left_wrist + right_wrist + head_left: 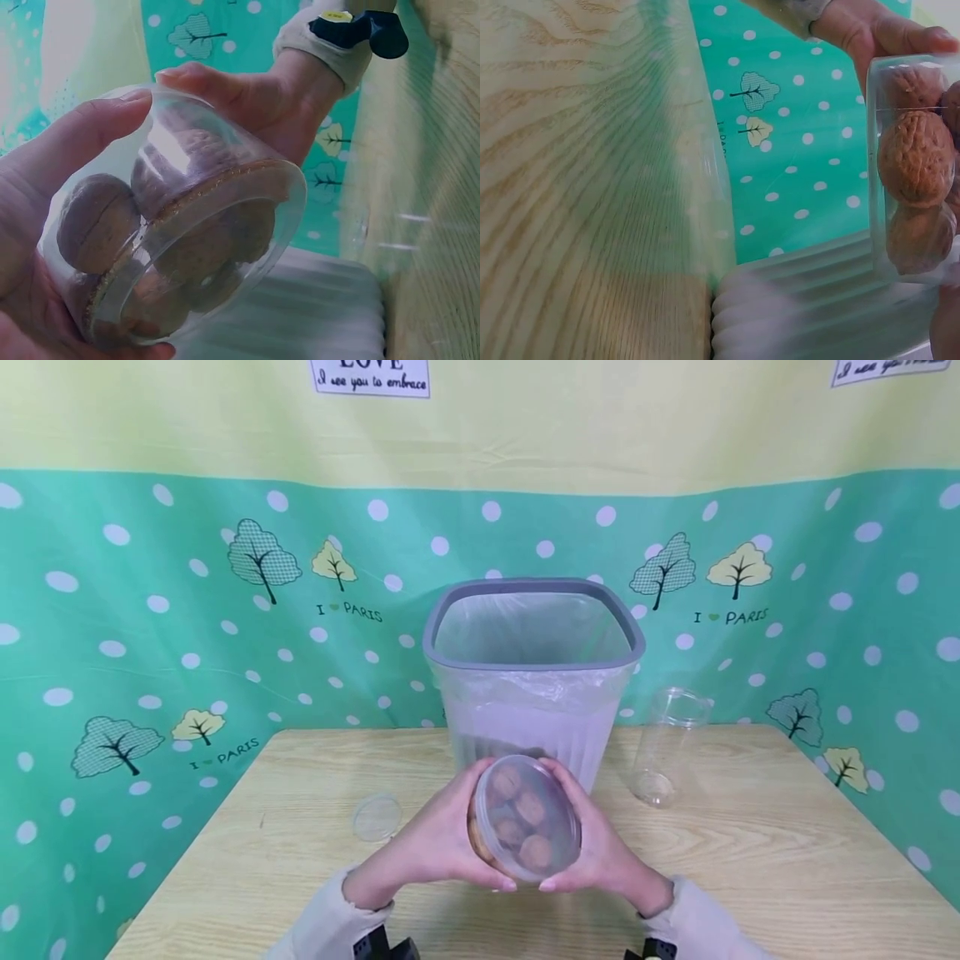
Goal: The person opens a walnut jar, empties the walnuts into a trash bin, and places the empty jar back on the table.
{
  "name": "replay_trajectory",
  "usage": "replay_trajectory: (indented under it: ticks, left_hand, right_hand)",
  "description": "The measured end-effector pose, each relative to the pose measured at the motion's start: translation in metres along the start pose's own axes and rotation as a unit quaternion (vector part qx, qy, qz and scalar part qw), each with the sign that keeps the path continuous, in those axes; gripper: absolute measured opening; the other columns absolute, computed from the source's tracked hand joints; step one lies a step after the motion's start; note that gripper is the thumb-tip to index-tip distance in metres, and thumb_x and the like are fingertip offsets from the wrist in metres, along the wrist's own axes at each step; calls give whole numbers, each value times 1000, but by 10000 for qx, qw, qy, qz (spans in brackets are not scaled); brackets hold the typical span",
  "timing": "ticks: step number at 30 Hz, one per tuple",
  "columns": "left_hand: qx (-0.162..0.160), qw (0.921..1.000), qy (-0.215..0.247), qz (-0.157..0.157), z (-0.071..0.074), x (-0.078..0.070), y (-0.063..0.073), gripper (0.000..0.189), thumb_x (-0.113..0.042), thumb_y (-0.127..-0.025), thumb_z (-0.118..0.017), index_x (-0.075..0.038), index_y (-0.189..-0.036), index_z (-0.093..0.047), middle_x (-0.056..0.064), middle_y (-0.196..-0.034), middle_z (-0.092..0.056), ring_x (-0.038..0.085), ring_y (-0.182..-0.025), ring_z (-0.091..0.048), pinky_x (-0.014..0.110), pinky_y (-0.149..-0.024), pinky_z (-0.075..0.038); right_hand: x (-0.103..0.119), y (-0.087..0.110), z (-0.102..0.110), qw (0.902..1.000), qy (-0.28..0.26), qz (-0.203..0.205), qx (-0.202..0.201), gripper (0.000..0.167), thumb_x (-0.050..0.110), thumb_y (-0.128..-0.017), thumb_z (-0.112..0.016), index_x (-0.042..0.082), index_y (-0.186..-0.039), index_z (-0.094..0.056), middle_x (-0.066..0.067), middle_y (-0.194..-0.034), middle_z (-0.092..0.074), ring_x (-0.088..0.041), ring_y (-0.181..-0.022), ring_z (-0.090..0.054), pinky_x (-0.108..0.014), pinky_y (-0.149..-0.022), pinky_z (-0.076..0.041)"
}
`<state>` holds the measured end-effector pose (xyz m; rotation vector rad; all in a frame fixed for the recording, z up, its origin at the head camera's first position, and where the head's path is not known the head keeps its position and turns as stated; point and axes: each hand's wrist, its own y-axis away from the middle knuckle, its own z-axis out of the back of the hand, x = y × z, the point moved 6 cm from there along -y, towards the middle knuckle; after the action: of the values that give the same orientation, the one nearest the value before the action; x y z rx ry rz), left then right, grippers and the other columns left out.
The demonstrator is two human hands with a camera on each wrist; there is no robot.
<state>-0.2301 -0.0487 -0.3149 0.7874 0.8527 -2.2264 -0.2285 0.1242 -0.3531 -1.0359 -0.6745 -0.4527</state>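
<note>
A round clear plastic tub [528, 818] holding several walnuts [916, 159] is lifted above the table in front of the bin. Its frosted round face is tilted toward the head camera. My left hand [448, 827] grips one side of the tub, and my right hand [600, 839] grips the other, with both thumbs near its lower edge. In the left wrist view, the tub's clear base [206, 274] faces the camera with walnuts showing through. The right wrist view cuts off part of the tub and most of my right hand [946, 322].
Behind the hands stands a pale bin [532, 710] with a grey rim and a clear liner. To its right is a transparent jug [670, 747]. A clear round lid [377, 817] lies left on the wooden table [247, 877]. A patterned cloth [187, 635] hangs around the table.
</note>
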Motion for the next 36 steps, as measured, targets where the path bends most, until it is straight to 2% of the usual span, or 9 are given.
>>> replay_trajectory:
  ticks: [7,14,17,21,26,28,32,36]
  left_hand:
    - [533,9970,524,-194,-1,5,-2,107,-29,-48,-94,-24,-136,-35,-9,-125,-52,13,-113,-52,35,-98,-41]
    - [911,9912,846,-452,-1,4,-5,103,-21,-53,-93,-21,-138,-35,-6,-129,-52,15,-117,-50,35,-101,-39]
    - [1115,9869,1082,-442,-2,2,-7,104,-16,-53,-92,-19,-139,-35,-5,-132,-50,15,-119,-49,35,-103,-38]
    - [1229,9817,1403,-382,-6,3,-6,105,-10,-54,-91,-16,-141,-32,-1,-136,-48,17,-122,-48,34,-105,-36]
    - [1130,9796,1574,-533,-12,3,-5,106,-8,-55,-90,-15,-142,-30,3,-138,-46,18,-123,-47,35,-106,-35]
    - [1039,9818,1532,-415,-12,4,-5,106,-9,-55,-90,-16,-141,-30,2,-137,-46,18,-122,-47,34,-105,-35]
    - [737,9858,1511,-5,-9,7,-3,106,-12,-53,-92,-19,-140,-31,-2,-133,-49,17,-119,-49,33,-104,-35]
    - [475,9873,1502,230,-6,6,-2,106,-15,-53,-92,-20,-140,-31,-4,-130,-51,17,-117,-50,36,-102,-36]
  right_hand:
    - [3,-1,-2,9988,205,292,323,122,34,-53,-90,-3,-146,-19,-18,-145,-35,-19,-131,-37,-26,-109,-27]
    - [6,-3,-1,9960,-18,591,675,121,36,-59,-87,-10,-145,-15,-20,-149,-29,-16,-135,-32,-23,-110,-24]
    - [6,-3,0,9951,-105,614,773,120,37,-61,-86,-11,-144,-15,-19,-149,-29,-16,-135,-33,-24,-110,-25]
    - [4,-1,0,9943,-152,542,909,120,40,-63,-85,-10,-146,-13,-21,-150,-27,-18,-135,-33,-26,-110,-25]
    - [6,1,1,9917,-348,609,1078,118,47,-70,-80,-9,-147,-9,-27,-152,-16,-21,-141,-21,-23,-113,-17]
    - [7,2,2,9915,-396,673,1044,117,49,-72,-77,-10,-146,-8,-30,-152,-12,-22,-143,-18,-23,-113,-15]
    - [7,5,1,9932,-728,541,724,111,41,-77,-76,-9,-147,-5,-29,-152,-9,-21,-143,-17,-23,-112,-18]
    - [10,11,-2,9923,-1189,314,146,106,28,-80,-75,-6,-148,-1,-26,-154,-5,-16,-143,-14,-20,-111,-20]
